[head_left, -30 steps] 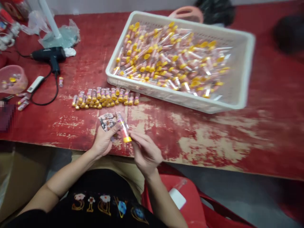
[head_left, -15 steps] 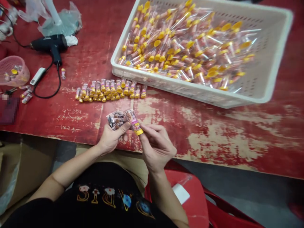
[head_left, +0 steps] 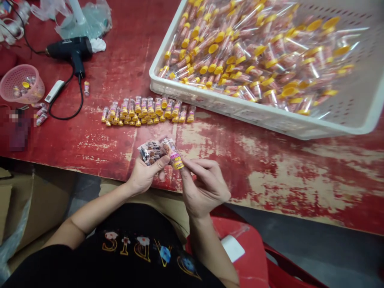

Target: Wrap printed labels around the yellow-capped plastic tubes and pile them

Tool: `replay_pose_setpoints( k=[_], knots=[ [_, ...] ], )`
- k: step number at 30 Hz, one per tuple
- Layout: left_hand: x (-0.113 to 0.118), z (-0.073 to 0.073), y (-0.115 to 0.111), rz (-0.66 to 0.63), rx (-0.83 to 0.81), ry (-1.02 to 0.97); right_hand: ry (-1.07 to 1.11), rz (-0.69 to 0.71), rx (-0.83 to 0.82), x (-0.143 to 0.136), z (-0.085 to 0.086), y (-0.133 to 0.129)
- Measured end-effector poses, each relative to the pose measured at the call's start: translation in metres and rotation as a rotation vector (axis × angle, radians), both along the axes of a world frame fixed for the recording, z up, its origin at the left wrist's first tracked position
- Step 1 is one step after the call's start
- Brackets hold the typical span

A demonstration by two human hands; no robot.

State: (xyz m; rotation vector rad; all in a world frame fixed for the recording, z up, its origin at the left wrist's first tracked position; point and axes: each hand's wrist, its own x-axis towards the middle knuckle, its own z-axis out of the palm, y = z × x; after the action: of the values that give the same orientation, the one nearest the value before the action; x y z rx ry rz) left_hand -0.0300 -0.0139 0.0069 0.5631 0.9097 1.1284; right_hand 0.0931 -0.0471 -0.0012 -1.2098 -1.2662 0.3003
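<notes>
Above the table's front edge, my left hand [head_left: 147, 172] is closed on a bunch of small printed plastic sleeves [head_left: 150, 152], its thumb pressed over them. Beside the bunch is a small yellow-ended tube [head_left: 173, 154] in a printed pink-and-yellow sleeve, tilted with its yellow end toward my right hand [head_left: 204, 184]. The right thumb and index finger pinch that lower end. My left thumb touches the tube's side. Past both hands, several similar sleeved tubes [head_left: 150, 110] stand close together in rows on the red table [head_left: 120, 148].
A large white crate [head_left: 255, 124] of clear yellow-capped tubes [head_left: 228, 52] fills the back right. At the left are a black heat gun [head_left: 72, 52] with its cable, a pink basket [head_left: 36, 86] and a white stick-like object [head_left: 54, 91]. A red chair [head_left: 249, 256] stands below the table.
The view has shifted, so the table items appear further right. The printed sleeve now seems to reach further over the tube's yellow end. Both hands keep their grips.
</notes>
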Motion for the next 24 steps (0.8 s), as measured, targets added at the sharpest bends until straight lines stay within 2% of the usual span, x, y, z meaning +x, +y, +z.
replay_pose_setpoints(
  k=[4,6,9,12,14,16,18,20,22,24],
  knots=[
    [-0.008,-0.006,0.01,0.102,-0.044,-0.036,0.011,0.06,-0.054,-0.008,-0.013,0.018],
    [-0.016,-0.01,0.018,0.174,-0.097,-0.075,0.035,0.091,-0.079,-0.015,-0.024,0.047],
    [-0.03,-0.017,0.026,0.299,-0.193,-0.13,0.038,0.103,-0.073,-0.033,-0.043,0.108],
    [-0.045,-0.023,0.029,0.377,-0.202,-0.148,-0.055,0.105,-0.043,-0.061,-0.056,0.162],
    [-0.054,-0.024,0.029,0.383,-0.179,-0.15,-0.179,0.136,-0.054,-0.076,-0.058,0.18],
    [-0.062,-0.025,0.029,0.391,-0.164,-0.147,-0.292,0.208,-0.073,-0.076,-0.057,0.189],
    [-0.07,-0.026,0.031,0.405,-0.163,-0.138,-0.351,0.229,-0.078,-0.053,-0.056,0.202],
    [-0.075,-0.027,0.033,0.412,-0.175,-0.126,-0.366,0.118,-0.091,-0.009,-0.054,0.229],
    [-0.074,-0.027,0.035,0.402,-0.184,-0.121,-0.382,-0.072,-0.156,0.042,-0.051,0.269],
    [-0.069,-0.023,0.036,0.387,-0.194,-0.118,-0.377,-0.084,-0.166,0.082,-0.049,0.314]
  ],
)
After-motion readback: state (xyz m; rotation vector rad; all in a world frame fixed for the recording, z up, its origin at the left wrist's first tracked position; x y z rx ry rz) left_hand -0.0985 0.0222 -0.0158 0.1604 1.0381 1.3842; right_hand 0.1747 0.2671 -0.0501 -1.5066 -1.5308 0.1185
